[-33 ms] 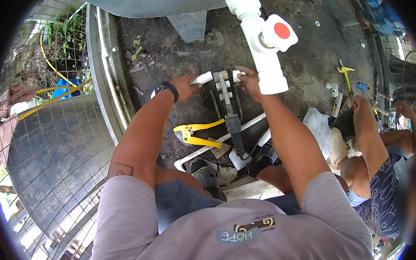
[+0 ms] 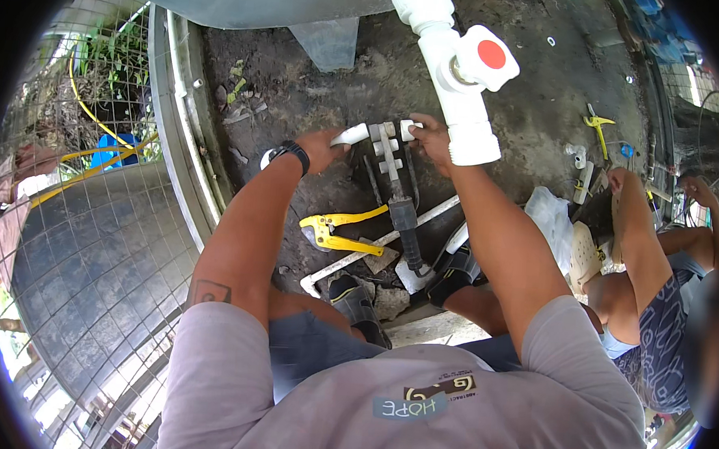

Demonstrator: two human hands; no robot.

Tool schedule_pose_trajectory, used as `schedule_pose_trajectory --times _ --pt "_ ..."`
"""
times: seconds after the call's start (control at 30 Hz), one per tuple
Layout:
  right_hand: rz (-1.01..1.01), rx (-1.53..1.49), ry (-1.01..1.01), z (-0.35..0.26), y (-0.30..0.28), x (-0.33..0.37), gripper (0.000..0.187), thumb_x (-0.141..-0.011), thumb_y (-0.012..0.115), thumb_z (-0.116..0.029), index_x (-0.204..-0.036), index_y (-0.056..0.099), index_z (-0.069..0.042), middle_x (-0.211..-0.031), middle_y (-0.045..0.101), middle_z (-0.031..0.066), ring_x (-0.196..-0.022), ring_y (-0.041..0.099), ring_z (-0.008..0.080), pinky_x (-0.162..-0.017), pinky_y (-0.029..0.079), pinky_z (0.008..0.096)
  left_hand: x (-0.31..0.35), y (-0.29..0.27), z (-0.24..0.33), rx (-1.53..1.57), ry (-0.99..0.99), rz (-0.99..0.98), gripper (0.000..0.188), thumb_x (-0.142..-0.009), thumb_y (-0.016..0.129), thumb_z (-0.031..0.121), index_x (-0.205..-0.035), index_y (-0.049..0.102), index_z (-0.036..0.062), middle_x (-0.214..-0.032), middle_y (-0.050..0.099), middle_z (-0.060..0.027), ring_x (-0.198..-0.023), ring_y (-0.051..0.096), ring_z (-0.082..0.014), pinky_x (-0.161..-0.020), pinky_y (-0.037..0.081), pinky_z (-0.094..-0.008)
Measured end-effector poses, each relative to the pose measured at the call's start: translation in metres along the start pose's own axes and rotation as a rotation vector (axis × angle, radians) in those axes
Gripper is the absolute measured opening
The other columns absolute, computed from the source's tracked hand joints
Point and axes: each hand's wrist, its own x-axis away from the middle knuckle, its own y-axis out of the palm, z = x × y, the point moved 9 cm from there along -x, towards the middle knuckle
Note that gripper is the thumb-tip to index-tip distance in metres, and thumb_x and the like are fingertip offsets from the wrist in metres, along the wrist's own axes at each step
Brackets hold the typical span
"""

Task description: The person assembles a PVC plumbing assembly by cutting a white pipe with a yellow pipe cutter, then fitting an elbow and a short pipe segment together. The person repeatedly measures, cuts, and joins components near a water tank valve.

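The main risk lies at the head of the pipe heater point(image 2: 402, 214), where bare fingers close in from both sides. If its metal is hot, which the view does not tell, a slip could burn a fingertip. Pushing harder from one side could tip or twist the heater, since neither hand steadies its black handle, and a skewed push could leave the white pieces crooked. The right shoe point(image 2: 460, 270), just right of that handle, might knock it if the foot shifts. A yellow cutter point(image 2: 324, 229) lies left of the handle, and a long white pipe point(image 2: 341, 262) crosses behind it.

Both arms reach forward, spread around the heater and converging at its head. The left hand point(image 2: 323, 151), a black watch point(image 2: 290, 154) at its wrist, is left of the head, fingers wrapped around a white pipe end point(image 2: 353, 135) aimed at it. The right hand point(image 2: 434, 144) is right of the head, thumb and fingers pinching a short white fitting point(image 2: 411, 130). Whether either piece is pressed on the heater or only beside it, I cannot tell.
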Motion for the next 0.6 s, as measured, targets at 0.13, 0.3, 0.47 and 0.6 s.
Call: schedule_pose_trajectory --times 0.13,0.3,0.47,0.6 --pt "-0.019 0.022 -0.039 0.006 0.005 -0.016 0.044 -0.096 0.064 -0.023 -0.137 0.055 -0.01 -0.112 0.066 0.0043 -0.09 0.058 0.0128 -0.074 0.043 0.0279 -0.005 0.003 0.005 -0.071 0.11 0.038 0.053 -0.098 0.055 0.039 -0.144 0.048 0.0133 -0.126 0.064 -0.0191 -0.112 0.062 -0.0365 -0.096 0.048 -0.0454" --pt "-0.114 0.107 -0.004 0.013 0.006 -0.033 0.043 -0.097 0.063 -0.02 -0.137 0.055 -0.009 -0.114 0.065 0.0032 -0.094 0.058 0.0126 -0.075 0.044 0.028 -0.008 0.007 0.001 -0.028 0.003 -0.025 0.052 -0.097 0.057 0.037 -0.144 0.049 0.0154 -0.128 0.062 -0.0195 -0.115 0.061 -0.0374 -0.098 0.047 -0.0459" --pt "-0.171 0.115 -0.072 0.012 -0.004 -0.044 0.042 -0.097 0.062 -0.019 -0.137 0.054 -0.007 -0.118 0.064 0.0039 -0.099 0.057 0.0137 -0.079 0.045 0.028 -0.008 -0.001 0.009 -0.016 0.098 0.106 0.05 -0.096 0.06 0.035 -0.14 0.052 0.0143 -0.125 0.064 -0.0195 -0.115 0.06 -0.0385 -0.099 0.047 -0.0459" --pt "-0.192 0.193 -0.006 -0.005 0.002 -0.032 0.042 -0.097 0.061 -0.019 -0.137 0.054 -0.007 -0.121 0.064 0.0051 -0.102 0.057 0.0142 -0.082 0.046 0.0289 -0.005 -0.002 0.01 -0.073 0.12 0.164 0.05 -0.095 0.059 0.035 -0.142 0.051 0.0173 -0.126 0.063 -0.0192 -0.114 0.061 -0.0384 -0.099 0.049 -0.0461"
